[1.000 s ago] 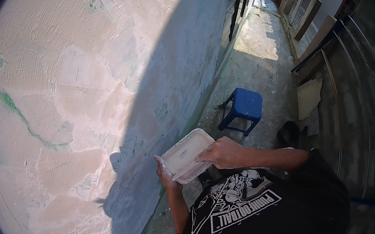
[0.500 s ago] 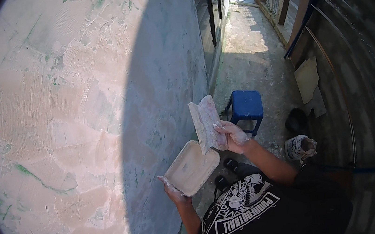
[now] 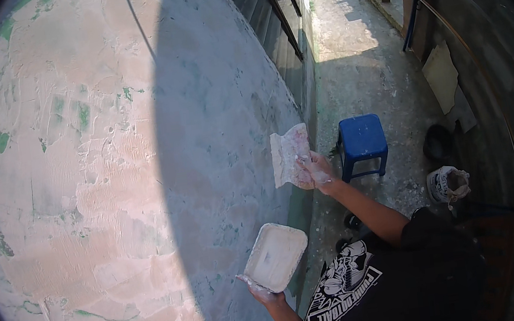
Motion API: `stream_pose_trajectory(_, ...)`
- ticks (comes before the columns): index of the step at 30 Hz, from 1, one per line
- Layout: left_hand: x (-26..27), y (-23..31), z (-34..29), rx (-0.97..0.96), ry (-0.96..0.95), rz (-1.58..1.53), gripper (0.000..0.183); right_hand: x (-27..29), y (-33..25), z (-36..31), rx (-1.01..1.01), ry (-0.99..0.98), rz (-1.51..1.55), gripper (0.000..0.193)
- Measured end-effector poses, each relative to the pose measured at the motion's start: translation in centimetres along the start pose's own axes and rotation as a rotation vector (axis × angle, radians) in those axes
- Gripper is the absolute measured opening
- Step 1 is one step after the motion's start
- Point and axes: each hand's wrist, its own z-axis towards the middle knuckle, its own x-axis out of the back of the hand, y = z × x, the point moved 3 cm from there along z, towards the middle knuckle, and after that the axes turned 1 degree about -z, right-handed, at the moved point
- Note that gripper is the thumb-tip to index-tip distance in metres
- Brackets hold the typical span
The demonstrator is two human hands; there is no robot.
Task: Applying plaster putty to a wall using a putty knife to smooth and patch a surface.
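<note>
My right hand (image 3: pixel 318 171), smeared with white plaster, grips a wide scraper (image 3: pixel 291 156). Pinkish-white plaster coats its blade, and the far edge is close to the shaded part of the wall (image 3: pixel 218 133); whether it touches cannot be told. Lower down, my left hand (image 3: pixel 264 293) holds a shallow rectangular tray (image 3: pixel 277 256) by its lower left edge. Dried plaster covers the tray, and most of the left fingers are hidden beneath it. The wall carries rough pale plaster with green patches showing through.
A blue plastic stool (image 3: pixel 363 138) stands on the concrete floor right of my right hand. Beyond it are an open white sack (image 3: pixel 447 184), a dark round thing (image 3: pixel 438 141) and a torn board (image 3: pixel 441 77) against the right wall. A louvred window (image 3: pixel 261 12) is set ahead.
The scraper has moved away from the tray toward the wall, its blade turned. The tray is now lower in view and apart from the scraper. My view has shifted too.
</note>
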Motion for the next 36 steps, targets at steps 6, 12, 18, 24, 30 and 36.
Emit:
stream_pose_trajectory(6,-1.9,0.4,-0.4,-0.034,0.08,0.023,0.06,-1.2,0.7,6.8,0.252,0.182,-0.715,0.025)
stream_pose_trajectory(12,-4.3,0.7,-0.8,-0.07,0.12,0.079,0.06,-5.0,2.5,8.8,0.6,0.228,-0.887,0.02)
stream_pose_trajectory(18,-5.8,0.1,-0.4,-0.07,0.168,0.069,0.065,-7.6,4.7,6.1,0.591,0.144,-0.964,0.018)
stream_pose_trajectory(24,-7.0,-0.6,0.4,-0.047,0.207,0.107,0.065,-3.5,3.7,4.3,0.335,0.044,-0.79,0.025)
stream_pose_trajectory(30,-7.1,-0.9,0.3,-0.06,0.17,0.119,0.062,-2.0,3.8,9.8,0.392,0.277,-0.849,0.019)
stream_pose_trajectory(36,-6.1,-1.1,0.3,-0.048,0.251,0.049,0.062,-3.7,7.8,8.6,0.604,0.145,-0.93,0.02)
